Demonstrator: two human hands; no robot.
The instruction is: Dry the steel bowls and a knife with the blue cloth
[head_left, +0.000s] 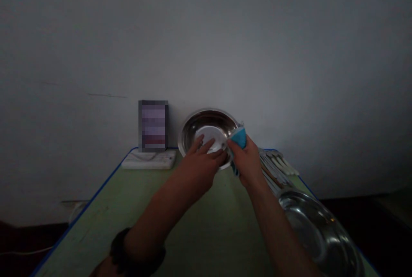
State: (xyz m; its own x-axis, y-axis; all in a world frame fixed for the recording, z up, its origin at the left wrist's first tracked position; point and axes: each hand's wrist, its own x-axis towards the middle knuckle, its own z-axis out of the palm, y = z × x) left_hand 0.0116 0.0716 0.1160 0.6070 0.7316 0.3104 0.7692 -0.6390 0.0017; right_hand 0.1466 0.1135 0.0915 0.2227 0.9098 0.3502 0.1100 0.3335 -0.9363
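Observation:
A shiny metal basin (188, 126) stands at the far end of the table by the wall, tilted with its inside towards me. My left hand (202, 163) reaches over the near part of its opening, fingers spread; whether they touch the metal I cannot tell. At the basin's right rim, my right hand (249, 159) is closed on a blue cloth (238, 138). Part of that cloth hangs below the fingers. Both hands cover the basin's near right side.
On the green table (206, 234), a second metal basin (309, 229) sits at the right edge, partly behind my right forearm. Beyond it lie several pale-handled utensils (278, 167). A white power strip (149, 159) and an upright blurred panel (153, 126) are at the back left.

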